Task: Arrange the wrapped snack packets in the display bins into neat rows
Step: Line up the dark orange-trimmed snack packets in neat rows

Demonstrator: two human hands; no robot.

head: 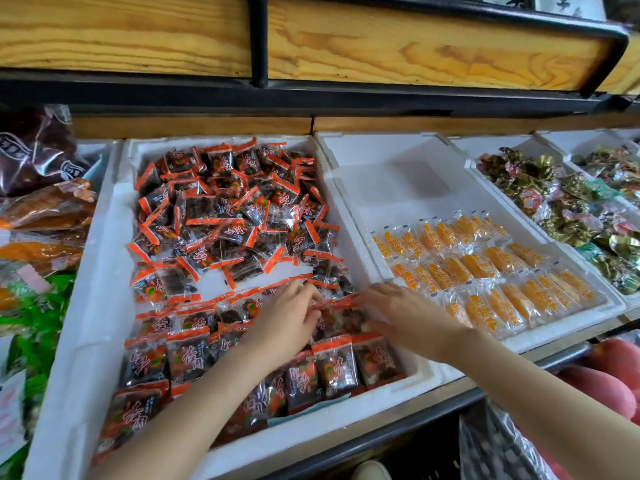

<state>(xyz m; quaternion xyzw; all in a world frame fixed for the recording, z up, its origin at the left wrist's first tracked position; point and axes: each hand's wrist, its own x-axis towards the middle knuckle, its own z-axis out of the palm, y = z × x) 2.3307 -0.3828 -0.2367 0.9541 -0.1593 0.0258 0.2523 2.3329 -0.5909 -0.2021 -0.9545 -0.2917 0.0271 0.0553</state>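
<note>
Nearest me in the foam bin, the neat rows lie overlapped so that their labels face up. Just beyond them my left hand pinches the red edge of a packet, lining it up to carry the next row towards the right wall. My right hand reaches its other end, but blur hides whether it grips. Farther back, the loose heap lies unsorted.

Your left hand and right hand pinched a red-edged packet by its ends above the neat front rows in the white foam bin; loose packets lay jumbled behind.
</note>
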